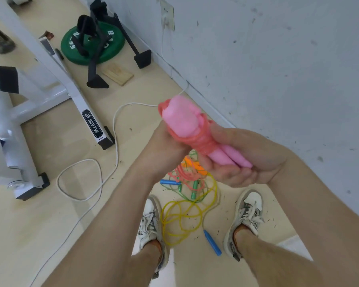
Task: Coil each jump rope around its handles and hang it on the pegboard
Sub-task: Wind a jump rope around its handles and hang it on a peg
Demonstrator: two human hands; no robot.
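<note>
Both forearms reach in from the bottom edge and meet at a pair of pink handles [187,129], the landmark for everything else. Behind the handles rises a scuffed pale wall [278,59] with a white outlet plate [167,16] high up. Far to the left of the handles stands a white exercise frame [39,96] marked BRTW, and beyond it, up and left of the handles, a green weight plate [112,48] lies under a black stand [100,38]. A white cable [116,141] loops over the floor left of the handles.

Directly below the handles, between two grey-and-white sneakers [248,212], lies a tangle of loose ropes: a yellow rope [180,216] with blue handles [212,243], and a green rope [193,189] mixed with orange.

The right hand [243,162] lies palm up under the handles' lower ends, fingers curled around them. The left hand [164,150] presses against the handles' left side, closed on the bundle, though its fingertips are hidden. A pink rope [201,139] is coiled in many turns around the handles' middle, with one loop over their blurred upper end.
</note>
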